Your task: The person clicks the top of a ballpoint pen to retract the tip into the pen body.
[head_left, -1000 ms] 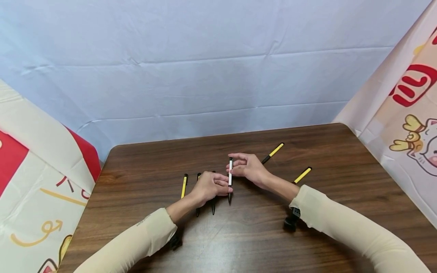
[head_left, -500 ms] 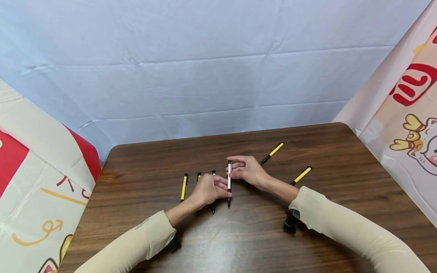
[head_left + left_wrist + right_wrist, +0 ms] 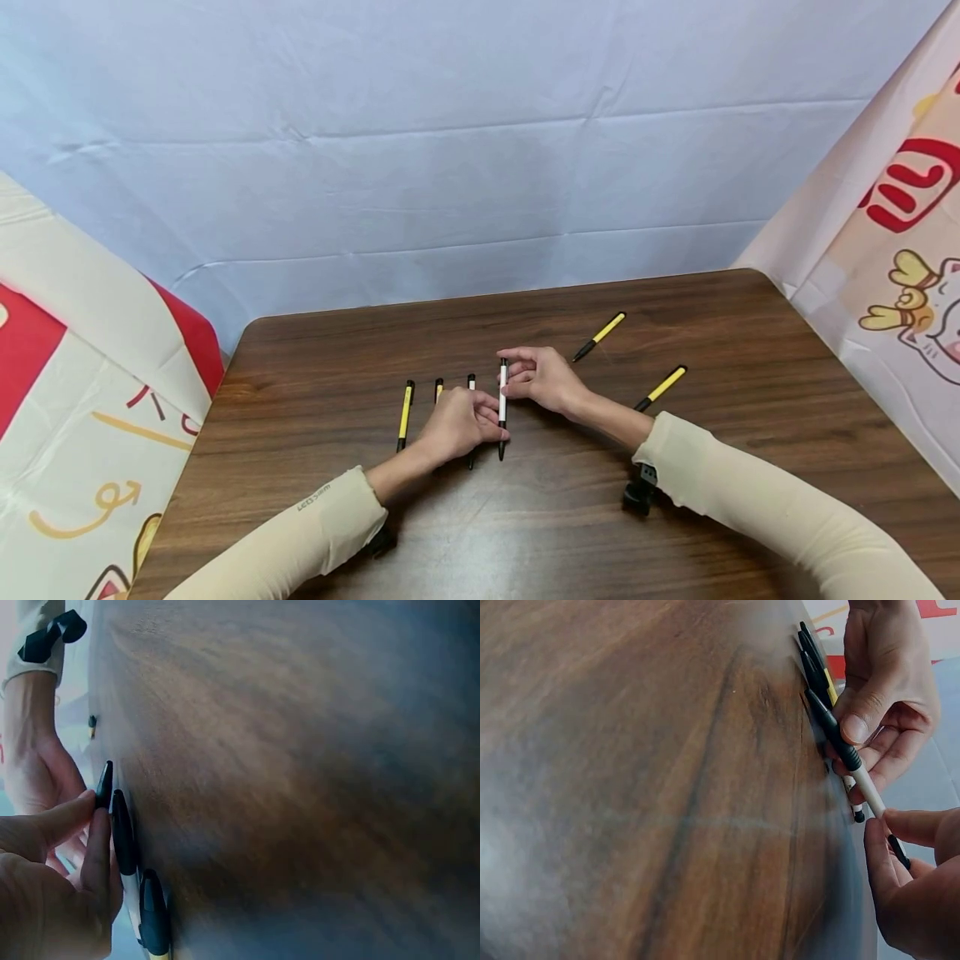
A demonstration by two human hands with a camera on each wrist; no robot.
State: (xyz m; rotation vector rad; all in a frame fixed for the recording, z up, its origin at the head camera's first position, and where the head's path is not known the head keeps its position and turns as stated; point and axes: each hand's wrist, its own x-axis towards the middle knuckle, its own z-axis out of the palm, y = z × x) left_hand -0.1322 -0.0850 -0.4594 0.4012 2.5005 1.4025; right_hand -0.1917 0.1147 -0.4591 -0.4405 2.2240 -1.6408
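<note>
A white pen point(image 3: 503, 396) with a black grip and tip points toward me near the middle of the table. My left hand point(image 3: 455, 421) pinches its black grip point(image 3: 831, 729) between thumb and finger. Higher up, my right hand point(image 3: 545, 379) pinches the white barrel near the clicker end. Just left of it, partly behind my left hand, lies another white pen point(image 3: 472, 382). Farther left are a yellow pen point(image 3: 438, 387), mostly hidden by the hand, and a second yellow pen point(image 3: 405, 412), all roughly parallel.
Two yellow pens lie slanted on the right: one pen point(image 3: 600, 335) beyond my right hand, another pen point(image 3: 663, 387) beside the right forearm. The brown wooden table point(image 3: 315, 358) ends at a pale cloth backdrop point(image 3: 450, 167). Printed cloths hang at both sides.
Both hands have drawn the white pen slightly toward me and a little left, nearer the row of pens. The other pens stay where they were.
</note>
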